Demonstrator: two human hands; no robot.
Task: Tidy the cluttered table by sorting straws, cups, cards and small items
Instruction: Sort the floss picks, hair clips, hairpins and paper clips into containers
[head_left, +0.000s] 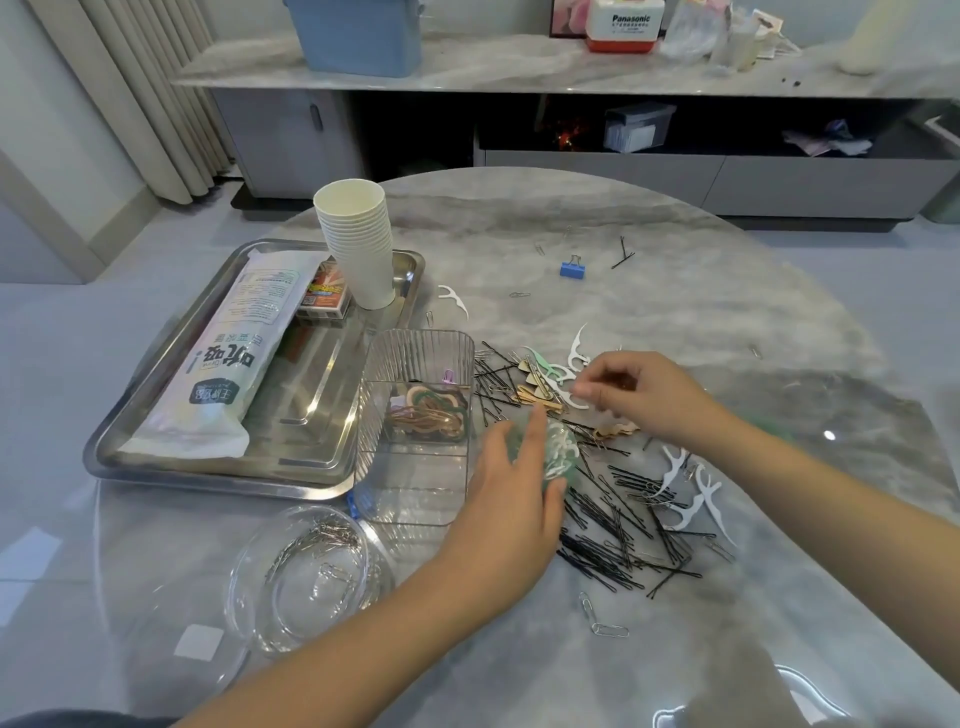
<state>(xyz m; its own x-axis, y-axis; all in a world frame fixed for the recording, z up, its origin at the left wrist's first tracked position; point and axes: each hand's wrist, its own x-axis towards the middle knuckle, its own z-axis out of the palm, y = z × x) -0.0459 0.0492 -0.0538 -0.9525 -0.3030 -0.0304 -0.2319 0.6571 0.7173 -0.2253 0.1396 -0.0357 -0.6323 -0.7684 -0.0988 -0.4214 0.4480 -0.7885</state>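
Green-tinted and see-through, a small container (558, 457) of floss picks sits gripped in the left hand (511, 499), held low beside the pile, likely so picks can drop straight in. Just above it, the right hand (641, 392) pinches 1 white floss pick (574, 402) from among the hairpins (618, 525). Cups (358, 239) and a bag of straws (228, 358) already rest on the metal tray (311, 457), sorted away from the clutter; paper clips lie in a clear dish (306, 577).

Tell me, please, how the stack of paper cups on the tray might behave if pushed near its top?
The cup stack stands tall on a narrow base, so it would probably tip rather than slide. Being paper, it is likely light. It stands near the tray rim, so it may topple onto the table.
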